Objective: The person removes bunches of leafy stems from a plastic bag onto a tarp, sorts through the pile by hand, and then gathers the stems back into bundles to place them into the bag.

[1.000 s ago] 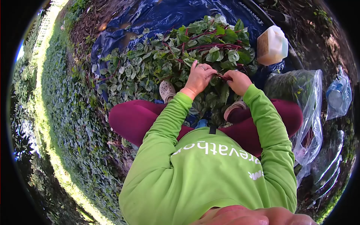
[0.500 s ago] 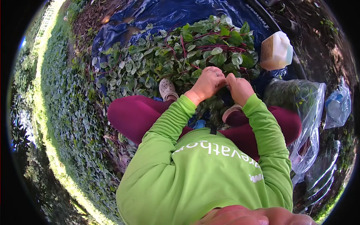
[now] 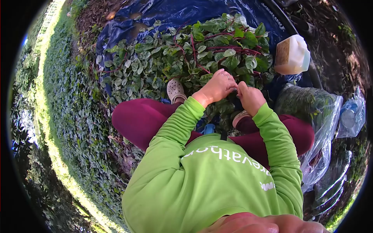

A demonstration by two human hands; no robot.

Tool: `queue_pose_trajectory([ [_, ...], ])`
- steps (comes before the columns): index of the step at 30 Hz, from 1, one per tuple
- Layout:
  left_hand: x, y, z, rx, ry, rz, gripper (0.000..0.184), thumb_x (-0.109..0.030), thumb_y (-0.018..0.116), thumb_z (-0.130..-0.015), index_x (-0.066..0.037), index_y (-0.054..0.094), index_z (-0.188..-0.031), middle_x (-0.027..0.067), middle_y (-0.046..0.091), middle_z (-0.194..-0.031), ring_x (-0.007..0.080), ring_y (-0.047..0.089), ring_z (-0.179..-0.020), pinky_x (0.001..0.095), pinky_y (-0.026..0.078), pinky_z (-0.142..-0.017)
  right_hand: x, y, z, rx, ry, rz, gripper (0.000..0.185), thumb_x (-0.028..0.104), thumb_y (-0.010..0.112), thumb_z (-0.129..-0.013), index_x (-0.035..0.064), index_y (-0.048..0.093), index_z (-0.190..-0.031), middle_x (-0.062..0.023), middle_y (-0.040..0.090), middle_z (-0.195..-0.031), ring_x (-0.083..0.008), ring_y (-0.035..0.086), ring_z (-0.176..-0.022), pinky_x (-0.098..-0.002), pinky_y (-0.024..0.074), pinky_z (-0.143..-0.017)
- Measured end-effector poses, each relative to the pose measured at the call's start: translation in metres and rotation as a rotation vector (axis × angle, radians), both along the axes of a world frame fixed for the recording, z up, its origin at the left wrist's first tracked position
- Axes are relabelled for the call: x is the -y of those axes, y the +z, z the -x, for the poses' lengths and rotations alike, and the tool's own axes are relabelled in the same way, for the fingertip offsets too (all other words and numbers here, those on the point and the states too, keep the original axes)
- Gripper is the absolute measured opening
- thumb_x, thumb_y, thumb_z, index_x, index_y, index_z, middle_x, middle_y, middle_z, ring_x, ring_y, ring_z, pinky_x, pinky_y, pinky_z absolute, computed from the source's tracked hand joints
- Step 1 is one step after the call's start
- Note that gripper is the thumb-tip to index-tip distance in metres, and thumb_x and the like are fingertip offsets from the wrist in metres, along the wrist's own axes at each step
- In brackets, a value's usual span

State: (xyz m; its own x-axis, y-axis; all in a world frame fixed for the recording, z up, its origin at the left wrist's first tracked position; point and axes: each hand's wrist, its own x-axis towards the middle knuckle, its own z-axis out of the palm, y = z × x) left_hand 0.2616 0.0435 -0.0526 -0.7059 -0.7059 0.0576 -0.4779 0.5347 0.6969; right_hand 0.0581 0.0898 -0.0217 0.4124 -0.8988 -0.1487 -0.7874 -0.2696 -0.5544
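My left hand [image 3: 218, 86] is closed in a pinch, with a ring on one finger. Close beside it, my right hand [image 3: 250, 97] is also closed, thumb against bent fingers. The fingertips of both nearly meet, and whatever sits between them is too small to make out. Just beyond the hands lies a heap of leafy greens with dark red stems [image 3: 233, 49], spread over a blue plastic sheet [image 3: 155, 13]. More leaves show beneath my hands, between my bent legs.
A plastic jug [image 3: 292, 55] with brownish contents stands at the right of the heap. A clear plastic bag with greens [image 3: 305, 103] lies by my right knee, next to a bagged bottle [image 3: 349, 114]. Low leafy plants [image 3: 74, 116] cover the ground on my left.
My hands have come slightly apart, the right one shifting a little to the right and down. Both stay closed. The whole view has shifted slightly.
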Motion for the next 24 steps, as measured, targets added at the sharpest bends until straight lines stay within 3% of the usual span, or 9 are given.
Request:
queue_pose_trajectory([
  [5,-0.004,0.006,0.010,0.093,0.134,0.442,0.009,-0.016,0.066,-0.085,-0.011,0.068,-0.092,0.0050,0.067,-0.098,0.0261,0.061,-0.104,0.0454,0.038,-0.110,0.002,0.004,-0.001,0.020,-0.015,0.008,0.016,0.009,0.060,-0.091,0.0050,0.047,-0.099,-0.0189,0.064,-0.072,-0.0422,0.065,-0.071,-0.0533,0.0482,-0.063],
  [8,0.037,-0.023,-0.041,0.133,0.706,0.555,0.014,-0.005,0.061,-0.084,-0.009,0.068,-0.095,0.0063,0.067,-0.100,0.0263,0.061,-0.103,0.0443,0.038,-0.105,-0.004,0.024,-0.006,0.042,0.025,-0.068,0.018,0.008,0.058,-0.093,0.0056,0.050,-0.109,-0.0188,0.065,-0.075,-0.0416,0.065,-0.073,-0.0532,0.0488,-0.065],
  [10,0.069,-0.048,-0.107,0.209,1.089,0.610,0.048,0.003,0.062,-0.079,0.000,0.060,-0.128,0.0160,0.063,-0.118,0.0351,0.058,-0.111,0.0476,0.040,-0.103,-0.008,0.021,-0.007,0.076,0.013,-0.018,0.029,0.006,0.058,-0.090,0.0076,0.054,-0.120,-0.0168,0.067,-0.082,-0.0382,0.067,-0.079,-0.0503,0.0494,-0.069],
  [12,0.107,-0.079,-0.156,0.109,1.488,0.044,0.053,-0.002,0.058,-0.087,0.003,0.051,-0.140,0.0208,0.058,-0.133,0.0383,0.055,-0.121,0.0437,0.045,-0.101,-0.008,0.013,0.000,-0.042,0.062,0.014,0.034,0.006,0.058,-0.089,0.0081,0.055,-0.122,-0.0155,0.067,-0.086,-0.0363,0.067,-0.082,-0.0481,0.0490,-0.073],
  [13,0.128,-0.107,-0.177,-0.225,1.553,-0.097,0.050,-0.003,0.057,-0.088,0.003,0.055,-0.137,0.0203,0.062,-0.129,0.0343,0.060,-0.118,0.0406,0.047,-0.100,-0.008,0.009,0.001,-0.158,0.110,0.046,0.038,0.006,0.058,-0.087,0.0087,0.057,-0.125,-0.0142,0.067,-0.090,-0.0344,0.067,-0.085,-0.0459,0.0486,-0.076],
  [19,0.215,-0.176,-0.183,-0.283,1.283,-0.217,0.032,-0.004,0.061,-0.088,0.003,0.069,-0.118,0.0145,0.073,-0.104,0.0301,0.068,-0.106,0.0397,0.053,-0.093,0.003,0.010,-0.004,-0.205,-0.063,-0.004,0.035,0.007,0.059,-0.084,0.0068,0.060,-0.118,-0.0148,0.065,-0.105,-0.0331,0.066,-0.098,-0.0447,0.0453,-0.085],
  [22,0.238,-0.195,-0.206,0.766,0.560,0.004,0.011,-0.012,0.068,-0.092,-0.002,0.069,-0.092,0.0093,0.071,-0.088,0.0211,0.066,-0.079,0.0371,0.054,-0.068,0.006,0.014,-0.006,-0.101,-0.109,0.012,0.031,0.010,0.063,-0.084,0.0069,0.061,-0.115,-0.0144,0.066,-0.101,-0.0331,0.065,-0.096,-0.0453,0.0445,-0.084],
  [23,0.244,-0.202,-0.201,0.762,0.552,0.000,0.011,-0.012,0.068,-0.092,-0.002,0.069,-0.092,0.0093,0.071,-0.088,0.0211,0.066,-0.079,0.0371,0.054,-0.068,0.007,0.015,-0.007,-0.077,-0.123,0.020,0.030,0.011,0.064,-0.084,0.0071,0.062,-0.114,-0.0140,0.065,-0.099,-0.0329,0.065,-0.094,-0.0450,0.0444,-0.084],
  [24,0.251,-0.207,-0.195,0.140,1.078,-0.514,0.010,-0.014,0.069,-0.092,-0.004,0.068,-0.091,0.0074,0.069,-0.083,0.0210,0.064,-0.074,0.0367,0.052,-0.064,0.010,0.017,-0.007,-0.081,-0.128,0.016,0.030,0.011,0.064,-0.084,0.0071,0.062,-0.114,-0.0140,0.065,-0.099,-0.0329,0.065,-0.094,-0.0450,0.0444,-0.084],
])
